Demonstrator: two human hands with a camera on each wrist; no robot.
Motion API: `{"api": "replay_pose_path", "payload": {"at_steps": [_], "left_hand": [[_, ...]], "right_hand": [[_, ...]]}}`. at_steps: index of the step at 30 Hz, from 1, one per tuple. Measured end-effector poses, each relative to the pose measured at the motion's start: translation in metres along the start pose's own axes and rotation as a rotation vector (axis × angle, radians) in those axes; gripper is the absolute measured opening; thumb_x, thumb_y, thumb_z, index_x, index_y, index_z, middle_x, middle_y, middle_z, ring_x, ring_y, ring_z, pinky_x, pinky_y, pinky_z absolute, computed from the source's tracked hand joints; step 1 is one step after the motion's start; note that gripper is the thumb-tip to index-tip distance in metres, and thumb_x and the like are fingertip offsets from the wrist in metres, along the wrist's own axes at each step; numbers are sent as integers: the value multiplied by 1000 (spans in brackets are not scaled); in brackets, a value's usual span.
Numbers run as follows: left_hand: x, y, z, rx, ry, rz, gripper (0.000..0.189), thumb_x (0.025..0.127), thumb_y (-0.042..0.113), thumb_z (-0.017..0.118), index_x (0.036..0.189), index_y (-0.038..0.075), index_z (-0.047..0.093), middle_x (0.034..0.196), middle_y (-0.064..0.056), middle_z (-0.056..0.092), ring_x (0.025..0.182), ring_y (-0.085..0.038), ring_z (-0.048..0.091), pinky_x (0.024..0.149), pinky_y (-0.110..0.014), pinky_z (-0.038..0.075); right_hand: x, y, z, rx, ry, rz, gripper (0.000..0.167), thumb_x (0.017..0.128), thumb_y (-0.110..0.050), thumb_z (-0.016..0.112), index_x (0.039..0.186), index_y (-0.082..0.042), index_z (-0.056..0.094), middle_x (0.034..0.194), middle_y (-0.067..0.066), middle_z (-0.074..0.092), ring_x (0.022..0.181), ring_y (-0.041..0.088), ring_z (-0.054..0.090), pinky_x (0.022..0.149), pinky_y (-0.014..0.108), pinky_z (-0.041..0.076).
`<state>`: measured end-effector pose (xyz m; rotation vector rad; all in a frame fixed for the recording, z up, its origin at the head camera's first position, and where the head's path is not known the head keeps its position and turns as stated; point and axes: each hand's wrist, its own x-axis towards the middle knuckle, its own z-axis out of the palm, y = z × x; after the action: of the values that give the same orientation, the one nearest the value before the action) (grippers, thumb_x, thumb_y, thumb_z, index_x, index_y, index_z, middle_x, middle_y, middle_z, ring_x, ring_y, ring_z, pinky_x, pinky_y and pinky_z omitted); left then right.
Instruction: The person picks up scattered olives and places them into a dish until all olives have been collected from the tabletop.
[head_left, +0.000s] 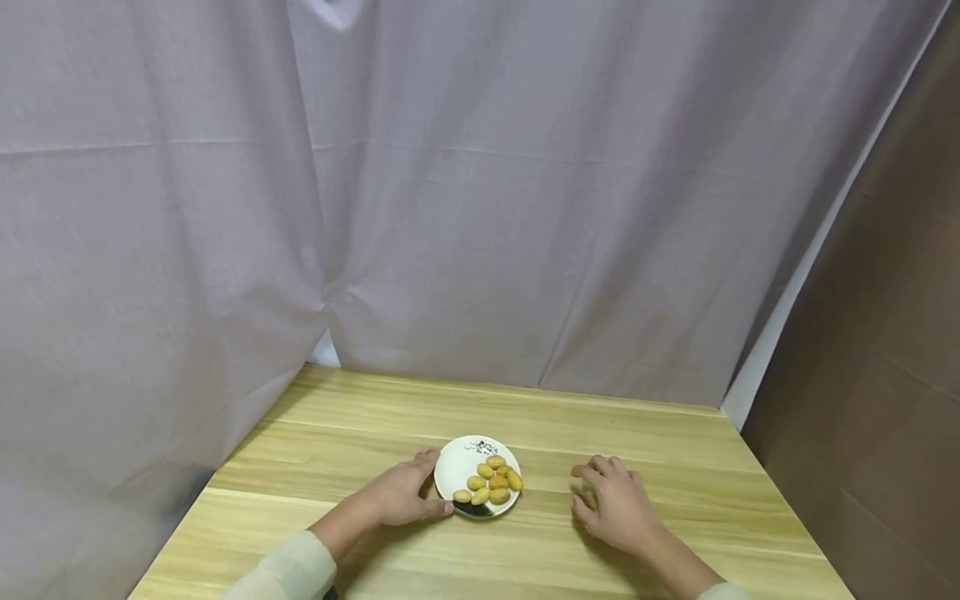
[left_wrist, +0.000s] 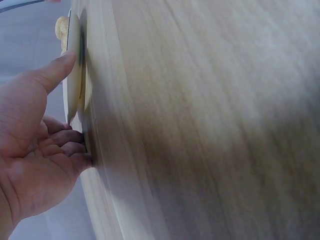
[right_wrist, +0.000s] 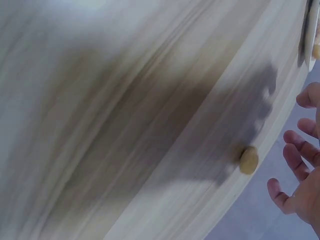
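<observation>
A white round plate (head_left: 452, 468) with a dark branch pattern holds several small yellow oval fruits (head_left: 498, 495) toward its near and right side. At its left edge my left hand (head_left: 405, 493) grips the rim, the thumb in front and the fingers along the far left side. To the right of the plate, my right hand (head_left: 618, 508) hovers just over the table with fingers spread and loosely bent, holding nothing. Below it, in the right wrist view, a single yellow oval fruit (right_wrist: 248, 160) lies on the wood, apart from the fingers.
The light wooden table (head_left: 360, 408) ends at the back against a grey curtain (head_left: 480, 250). More curtain hangs along the left side, and a brown panel (head_left: 862, 400) stands at the right.
</observation>
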<state>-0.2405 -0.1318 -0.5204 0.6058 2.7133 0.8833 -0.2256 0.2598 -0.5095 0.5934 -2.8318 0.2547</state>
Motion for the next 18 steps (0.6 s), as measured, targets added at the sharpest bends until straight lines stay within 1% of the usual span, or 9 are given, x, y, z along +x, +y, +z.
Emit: {"api": "replay_pose_path", "payload": {"at_steps": [3, 7, 10, 14, 18], "left_hand": [[0, 0, 1, -10, -8, -4, 110, 96, 53, 84, 170, -9, 30, 179, -28, 31, 167, -46, 33, 137, -63, 30], [1, -2, 1, -13, -10, -4, 111, 96, 54, 84, 170, -9, 29, 179, -27, 30, 167, -46, 32, 138, -62, 29], [0, -3, 2, -12, -11, -5, 111, 95, 53, 85, 169, -10, 30, 179, -29, 31, 167, -46, 33, 138, -62, 29], [0, -2, 1, -11, -15, -12, 111, 95, 52, 85, 169, -10, 30, 178, -29, 32, 166, -47, 34, 138, -62, 30], [1, 0, 0, -6, -15, -11, 111, 96, 53, 84, 170, -9, 30, 178, -28, 31, 166, -47, 34, 137, -62, 30]], "right_hand": [[-6, 7, -2, -8, -5, 7, 37, 91, -21, 86, 126, -11, 78, 113, 2, 72, 105, 23, 64, 87, 67, 63], [-10, 12, -3, -24, 2, 21, 35, 91, -20, 86, 124, -11, 78, 113, 1, 72, 106, 24, 64, 86, 67, 62], [-13, 15, -2, -30, -12, 35, 35, 92, -21, 85, 124, -12, 79, 115, 2, 72, 106, 23, 64, 86, 66, 62], [-18, 19, -3, -31, -23, 42, 36, 91, -21, 86, 125, -11, 79, 117, 3, 73, 105, 24, 65, 85, 68, 63], [-20, 28, -6, -52, -15, 53, 37, 89, -19, 87, 125, -11, 78, 118, 4, 74, 106, 27, 67, 84, 71, 64]]}}
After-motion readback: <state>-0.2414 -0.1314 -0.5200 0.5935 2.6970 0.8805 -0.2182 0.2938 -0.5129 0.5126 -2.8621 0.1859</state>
